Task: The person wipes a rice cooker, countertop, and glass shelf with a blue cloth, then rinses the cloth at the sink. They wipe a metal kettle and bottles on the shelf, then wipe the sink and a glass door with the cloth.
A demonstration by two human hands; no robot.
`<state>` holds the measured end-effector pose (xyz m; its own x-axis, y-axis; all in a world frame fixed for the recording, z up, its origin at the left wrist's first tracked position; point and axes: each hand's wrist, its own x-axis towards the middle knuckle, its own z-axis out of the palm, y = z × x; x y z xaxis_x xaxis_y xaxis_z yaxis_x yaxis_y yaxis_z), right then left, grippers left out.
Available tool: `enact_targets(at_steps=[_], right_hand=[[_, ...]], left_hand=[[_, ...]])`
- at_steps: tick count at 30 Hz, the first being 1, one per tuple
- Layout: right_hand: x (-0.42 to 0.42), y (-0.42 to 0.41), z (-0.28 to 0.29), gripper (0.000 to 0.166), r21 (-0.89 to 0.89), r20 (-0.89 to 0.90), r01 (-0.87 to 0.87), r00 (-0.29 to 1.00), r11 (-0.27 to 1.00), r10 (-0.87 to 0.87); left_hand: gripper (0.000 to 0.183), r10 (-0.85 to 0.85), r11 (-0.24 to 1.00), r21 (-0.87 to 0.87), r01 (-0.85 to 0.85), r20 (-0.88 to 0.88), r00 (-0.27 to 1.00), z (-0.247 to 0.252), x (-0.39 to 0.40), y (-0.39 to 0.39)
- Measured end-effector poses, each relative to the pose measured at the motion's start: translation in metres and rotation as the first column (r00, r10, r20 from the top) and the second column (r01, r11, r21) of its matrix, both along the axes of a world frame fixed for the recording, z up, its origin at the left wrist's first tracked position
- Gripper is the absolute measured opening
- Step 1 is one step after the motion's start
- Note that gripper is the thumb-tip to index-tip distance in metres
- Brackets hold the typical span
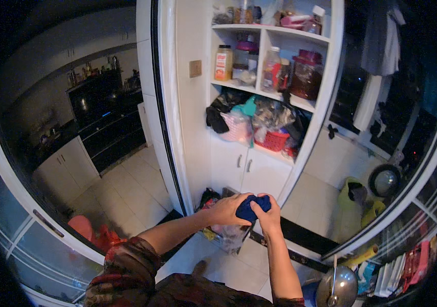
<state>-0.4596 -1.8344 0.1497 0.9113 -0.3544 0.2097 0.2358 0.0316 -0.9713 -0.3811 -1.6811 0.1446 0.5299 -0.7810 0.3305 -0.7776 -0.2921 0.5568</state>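
Note:
A bunched dark blue cloth point(255, 208) is gripped between my two hands, in front of the white cupboard doors point(229, 161). My left hand point(229, 209) wraps it from the left, with fingers above and thumb below. On the other side my right hand point(269, 215) closes over it, the thumb pressed on its front. Folds hide the cloth's full shape. Beneath the hands, a clear plastic bag point(232, 236) with unclear contents stands on the floor against the cupboard.
Shelves above hold jars point(306, 73), a bottle point(271, 71), bags and a red plastic basket point(272, 141). Sliding glass doors flank me, with a dark kitchen stove point(107, 126) beyond the left. A metal lid point(336, 288) is near my right elbow. Red bags point(105, 236) lie low at left.

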Motion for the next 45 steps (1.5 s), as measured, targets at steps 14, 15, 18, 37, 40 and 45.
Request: enact_targets(at_steps=[14,15,18,37,40,45], right_hand=[[0.183,0.033,0.042,0.027,-0.042,0.037,0.010,0.999,0.999,-0.009],[0.188,0.033,0.042,0.027,-0.019,0.029,-0.002,1.000,1.000,0.002],[0.199,0.018,0.037,0.029,-0.121,-0.009,0.056,0.998,0.991,-0.057],[0.097,-0.222,-0.006,0.036,-0.128,-0.007,0.226,0.973,0.966,-0.229],[0.074,-0.261,-0.025,0.038,-0.171,0.038,0.397,0.917,0.902,-0.397],[0.046,-0.315,-0.053,0.048,-0.155,-0.064,0.384,0.915,0.910,-0.397]], left_hand=[[0.092,0.609,0.590,-0.062,-0.805,0.688,0.393,0.173,0.375,0.067],[0.094,0.621,0.575,-0.076,-0.815,0.689,0.374,0.177,0.392,0.068],[0.101,0.673,0.569,-0.124,-0.813,0.639,0.373,0.176,0.426,0.071],[0.062,-0.027,0.977,-0.184,-0.109,-0.614,0.789,-0.020,0.103,-0.186],[0.076,-0.134,0.987,-0.159,0.006,-0.812,0.568,-0.023,0.058,-0.274],[0.068,-0.101,0.984,-0.160,-0.082,-0.869,0.485,-0.047,0.037,-0.347]])
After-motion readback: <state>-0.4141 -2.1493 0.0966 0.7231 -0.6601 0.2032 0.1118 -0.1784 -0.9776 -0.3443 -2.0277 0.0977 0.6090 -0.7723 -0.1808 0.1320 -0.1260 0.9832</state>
